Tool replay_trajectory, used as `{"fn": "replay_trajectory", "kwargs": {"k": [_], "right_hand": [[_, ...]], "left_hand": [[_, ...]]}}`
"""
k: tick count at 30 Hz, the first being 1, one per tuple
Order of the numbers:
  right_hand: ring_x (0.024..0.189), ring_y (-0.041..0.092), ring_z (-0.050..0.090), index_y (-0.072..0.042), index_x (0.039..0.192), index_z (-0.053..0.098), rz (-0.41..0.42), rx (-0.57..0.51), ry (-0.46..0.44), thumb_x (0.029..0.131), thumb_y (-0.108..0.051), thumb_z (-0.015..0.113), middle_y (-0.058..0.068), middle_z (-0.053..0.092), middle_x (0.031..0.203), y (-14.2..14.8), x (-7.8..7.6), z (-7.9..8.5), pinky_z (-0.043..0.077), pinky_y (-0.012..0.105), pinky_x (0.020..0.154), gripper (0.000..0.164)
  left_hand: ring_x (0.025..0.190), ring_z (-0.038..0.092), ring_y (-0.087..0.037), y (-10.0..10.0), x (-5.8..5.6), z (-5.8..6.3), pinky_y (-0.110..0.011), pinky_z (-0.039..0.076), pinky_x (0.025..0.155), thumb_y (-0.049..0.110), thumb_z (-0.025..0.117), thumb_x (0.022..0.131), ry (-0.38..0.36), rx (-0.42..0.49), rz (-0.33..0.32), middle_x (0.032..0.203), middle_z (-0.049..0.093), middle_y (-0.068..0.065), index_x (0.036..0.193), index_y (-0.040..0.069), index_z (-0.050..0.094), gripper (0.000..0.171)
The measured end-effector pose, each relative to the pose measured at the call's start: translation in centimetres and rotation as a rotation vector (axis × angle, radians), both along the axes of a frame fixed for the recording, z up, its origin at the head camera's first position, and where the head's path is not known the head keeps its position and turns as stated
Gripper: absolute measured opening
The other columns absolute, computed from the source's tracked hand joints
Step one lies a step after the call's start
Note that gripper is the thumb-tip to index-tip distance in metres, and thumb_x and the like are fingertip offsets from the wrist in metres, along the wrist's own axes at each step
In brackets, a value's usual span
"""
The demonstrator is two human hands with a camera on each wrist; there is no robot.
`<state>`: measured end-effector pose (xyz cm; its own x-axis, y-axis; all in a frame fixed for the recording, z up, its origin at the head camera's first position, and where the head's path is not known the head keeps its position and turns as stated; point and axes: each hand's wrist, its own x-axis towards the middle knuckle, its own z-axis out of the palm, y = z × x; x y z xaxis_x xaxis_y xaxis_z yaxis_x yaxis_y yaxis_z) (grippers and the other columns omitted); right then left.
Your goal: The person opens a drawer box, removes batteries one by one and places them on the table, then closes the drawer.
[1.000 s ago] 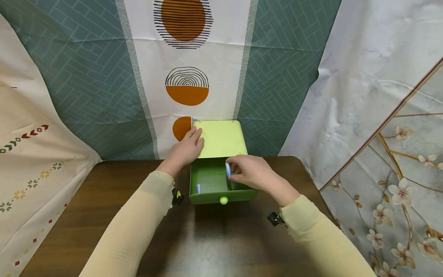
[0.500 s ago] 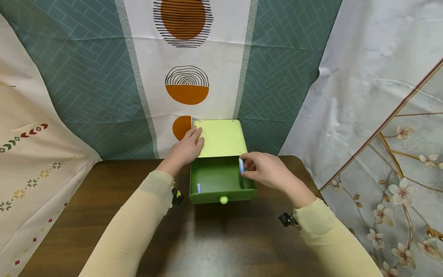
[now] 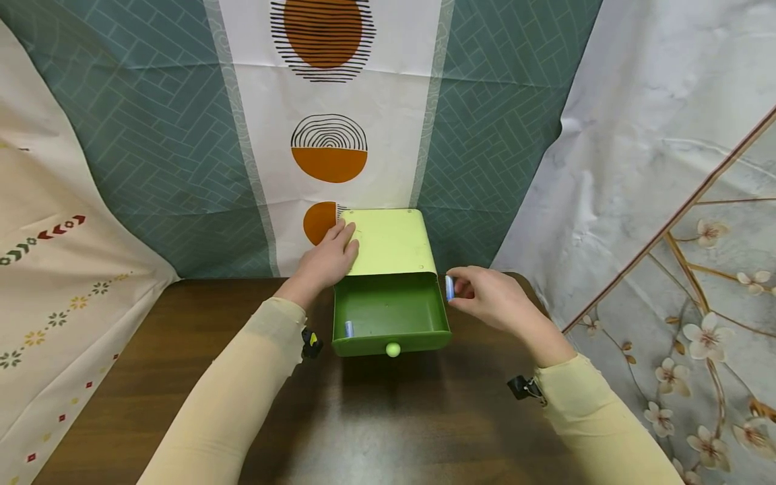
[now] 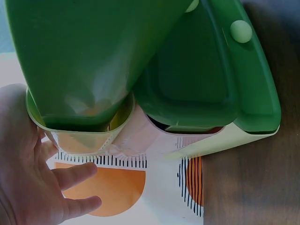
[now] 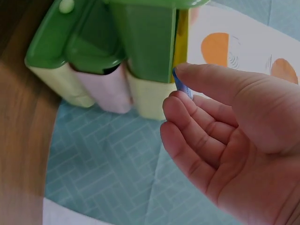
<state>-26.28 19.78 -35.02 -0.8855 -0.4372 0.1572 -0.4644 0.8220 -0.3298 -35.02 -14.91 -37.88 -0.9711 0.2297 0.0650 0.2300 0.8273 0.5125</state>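
Note:
My right hand (image 3: 488, 296) pinches a small blue battery-shaped cylinder (image 3: 450, 288) between thumb and fingertips, just right of the open green drawer (image 3: 388, 316). In the right wrist view only a bit of the blue cylinder (image 5: 183, 88) shows at the fingertips. A second small blue cylinder (image 3: 349, 329) stands in the drawer's front left corner. My left hand (image 3: 324, 259) rests on the left edge of the pale yellow cabinet top (image 3: 394, 242). Its fingers (image 4: 77, 176) are spread and fairly straight in the left wrist view.
Below the open drawer, the wrist views show a pink drawer unit (image 5: 105, 91) and another pale yellow one (image 5: 63, 84), both with green drawers pushed in. The cabinet stands on a dark wooden table (image 3: 388, 431). Patterned cloth (image 3: 503, 135) hangs behind and at both sides.
My right hand has carried the blue cylinder rightward, from over the drawer's right half to outside its right wall. My left hand, the drawer and the other cylinder have stayed put.

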Motion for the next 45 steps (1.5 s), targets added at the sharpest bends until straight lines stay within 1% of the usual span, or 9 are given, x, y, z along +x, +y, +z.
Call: {"fn": "replay_trajectory", "kwargs": {"k": [4,8,15,21,25,30,37,42,45], "right_hand": [[0.091,0.016,0.073,-0.006,0.135,0.074,-0.027,0.013,0.031,0.095,-0.016,0.085,-0.006,0.076,0.099,1.0,-0.2,-0.8,0.058,0.044,0.079,0.042],[0.089,0.018,0.073,-0.004,0.134,0.075,-0.045,0.024,0.039,0.094,-0.014,0.085,-0.004,0.077,0.098,1.8,-0.5,-1.6,0.058,0.044,0.078,0.043],[0.091,0.021,0.073,-0.003,0.132,0.075,-0.049,0.033,0.013,0.093,-0.011,0.085,-0.001,0.077,0.097,2.7,-1.2,-3.0,0.059,0.048,0.081,0.041],[0.095,0.023,0.075,-0.002,0.136,0.073,-0.058,0.044,-0.022,0.095,-0.010,0.085,-0.002,0.078,0.099,3.2,-1.8,-4.5,0.059,0.052,0.084,0.044],[0.097,0.024,0.076,-0.001,0.135,0.073,-0.063,0.031,-0.042,0.094,-0.008,0.084,-0.001,0.078,0.100,3.6,-2.1,-5.7,0.060,0.053,0.086,0.043],[0.093,0.023,0.074,-0.003,0.127,0.074,-0.060,0.013,-0.045,0.091,-0.006,0.082,0.001,0.077,0.098,3.8,-2.4,-7.3,0.059,0.050,0.083,0.036],[0.087,0.018,0.069,-0.006,0.122,0.075,-0.059,0.042,-0.040,0.091,-0.008,0.084,-0.002,0.072,0.094,3.8,-2.8,-9.9,0.057,0.046,0.076,0.033],[0.085,0.017,0.067,-0.008,0.118,0.075,-0.069,0.052,-0.040,0.089,-0.008,0.084,-0.003,0.070,0.091,3.9,-3.1,-11.6,0.057,0.047,0.074,0.031],[0.085,0.016,0.067,-0.008,0.118,0.075,-0.078,0.050,-0.044,0.088,-0.007,0.084,-0.002,0.070,0.091,3.9,-3.3,-12.2,0.057,0.047,0.074,0.032]], "left_hand": [[0.169,0.015,-0.031,0.1,0.0,0.0,-0.066,0.028,0.127,0.047,0.025,0.120,0.002,0.000,0.002,0.186,0.007,-0.004,0.180,0.022,0.019,0.066],[0.169,0.015,-0.030,0.1,0.0,0.1,-0.065,0.029,0.127,0.048,0.026,0.120,0.003,-0.001,0.005,0.186,0.007,-0.004,0.180,0.023,0.019,0.066],[0.169,0.015,-0.030,0.1,0.0,0.1,-0.066,0.029,0.127,0.049,0.025,0.120,0.003,0.001,0.005,0.186,0.007,-0.003,0.180,0.023,0.019,0.066],[0.169,0.016,-0.031,0.1,0.0,0.0,-0.065,0.029,0.126,0.048,0.026,0.120,0.011,0.000,0.011,0.186,0.008,-0.003,0.180,0.023,0.020,0.065],[0.169,0.017,-0.031,0.1,0.0,0.0,-0.065,0.029,0.127,0.048,0.025,0.119,0.011,-0.001,0.015,0.186,0.008,-0.003,0.180,0.023,0.020,0.065],[0.169,0.016,-0.032,0.0,-0.2,-0.2,-0.066,0.028,0.127,0.049,0.024,0.119,0.007,0.002,0.011,0.186,0.007,-0.003,0.180,0.023,0.018,0.066],[0.169,0.017,-0.032,0.1,-0.1,-0.3,-0.065,0.030,0.126,0.050,0.024,0.119,0.006,0.002,0.015,0.186,0.007,-0.002,0.180,0.024,0.018,0.066],[0.169,0.017,-0.033,0.1,0.0,-0.2,-0.066,0.029,0.126,0.049,0.025,0.120,0.005,0.008,0.012,0.186,0.007,-0.003,0.180,0.023,0.018,0.066],[0.169,0.017,-0.033,0.1,0.0,-0.2,-0.067,0.029,0.126,0.049,0.025,0.120,0.005,0.005,0.014,0.186,0.007,-0.003,0.180,0.023,0.019,0.066]]}}
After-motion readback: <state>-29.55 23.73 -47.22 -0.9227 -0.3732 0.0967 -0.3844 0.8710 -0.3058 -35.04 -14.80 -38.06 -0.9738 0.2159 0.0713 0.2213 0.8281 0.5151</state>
